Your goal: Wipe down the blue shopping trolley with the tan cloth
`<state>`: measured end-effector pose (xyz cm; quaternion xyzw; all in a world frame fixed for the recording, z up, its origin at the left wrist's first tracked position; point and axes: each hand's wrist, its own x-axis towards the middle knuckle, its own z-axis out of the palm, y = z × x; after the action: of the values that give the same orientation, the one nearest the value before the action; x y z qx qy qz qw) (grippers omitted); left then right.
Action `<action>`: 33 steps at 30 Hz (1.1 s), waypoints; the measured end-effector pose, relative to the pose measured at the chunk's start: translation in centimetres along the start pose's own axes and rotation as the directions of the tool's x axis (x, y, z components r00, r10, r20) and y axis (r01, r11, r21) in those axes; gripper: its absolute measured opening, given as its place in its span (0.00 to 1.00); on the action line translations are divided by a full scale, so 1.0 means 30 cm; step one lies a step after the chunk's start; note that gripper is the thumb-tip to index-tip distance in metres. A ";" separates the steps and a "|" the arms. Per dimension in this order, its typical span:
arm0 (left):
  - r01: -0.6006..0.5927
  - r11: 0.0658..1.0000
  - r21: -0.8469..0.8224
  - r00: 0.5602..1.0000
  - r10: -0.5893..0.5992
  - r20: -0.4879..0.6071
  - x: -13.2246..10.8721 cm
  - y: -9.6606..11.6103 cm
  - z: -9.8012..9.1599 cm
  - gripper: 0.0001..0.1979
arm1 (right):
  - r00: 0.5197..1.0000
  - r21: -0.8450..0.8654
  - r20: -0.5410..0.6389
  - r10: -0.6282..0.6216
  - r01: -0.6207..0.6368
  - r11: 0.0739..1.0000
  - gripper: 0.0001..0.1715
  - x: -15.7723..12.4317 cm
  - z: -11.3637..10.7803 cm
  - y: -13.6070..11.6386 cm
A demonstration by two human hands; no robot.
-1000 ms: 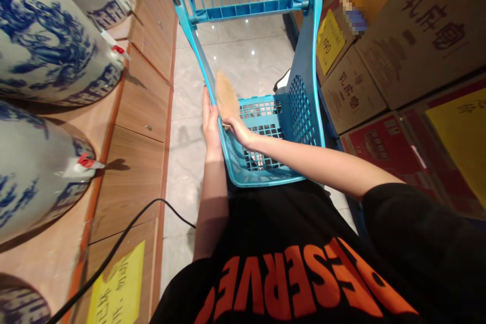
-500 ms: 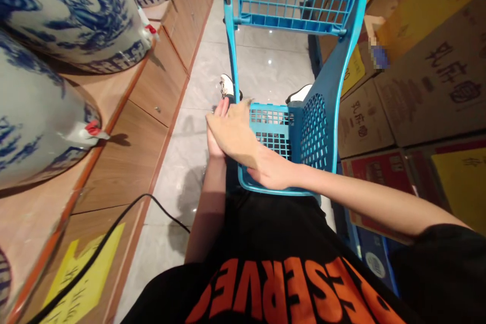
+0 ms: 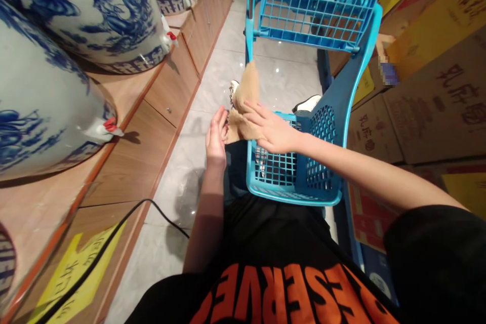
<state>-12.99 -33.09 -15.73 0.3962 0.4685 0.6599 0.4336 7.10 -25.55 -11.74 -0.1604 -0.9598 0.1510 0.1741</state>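
A tan cloth (image 3: 246, 86) is bunched between my hands, over the near left corner of a blue shopping cart (image 3: 292, 197). My right hand (image 3: 275, 129) is closed over the cloth, its fingers lying across the folds. My left hand (image 3: 216, 139) is upright at the left edge of the cloth, fingers stretched out, and seems to touch it. The left thumb is mostly hidden. One end of the cloth sticks up beyond my right fingers.
Large blue-and-white ceramic jars (image 3: 117, 15) with red-handled taps stand on wooden cabinets (image 3: 132, 142) at left. Cardboard boxes (image 3: 436, 91) are stacked at right. A black cable (image 3: 125, 220) crosses at lower left. Grey tile floor (image 3: 224, 68) runs between.
My right hand has moved up along the cloth, which is now bunched with one end raised. My left hand is no longer spread beneath it but at its side. The view has shifted slightly.
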 end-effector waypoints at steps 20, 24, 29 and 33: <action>-0.277 0.708 0.650 0.960 0.225 0.163 -0.022 0.144 0.092 0.19 | 0.983 0.111 -0.087 0.160 -0.150 0.983 0.49 -0.034 -0.037 -0.066; -0.257 0.672 0.695 0.964 0.124 0.237 0.059 0.127 0.135 0.25 | 0.931 0.324 -0.256 0.261 -0.171 0.930 0.40 -0.052 -0.040 -0.033; -0.328 0.686 0.649 0.898 0.013 0.440 0.087 0.134 0.072 0.31 | 0.889 0.365 -0.236 0.393 -0.293 0.883 0.42 -0.060 -0.054 -0.005; -0.304 0.729 0.614 0.882 -0.029 0.471 0.031 0.153 0.037 0.32 | 0.862 0.341 -0.301 0.408 -0.303 0.890 0.39 -0.049 -0.062 -0.027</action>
<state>-13.18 -32.75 -10.92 0.7012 0.5292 0.3671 0.3057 8.90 -26.39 -10.23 -0.3351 -0.8323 0.2834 0.3387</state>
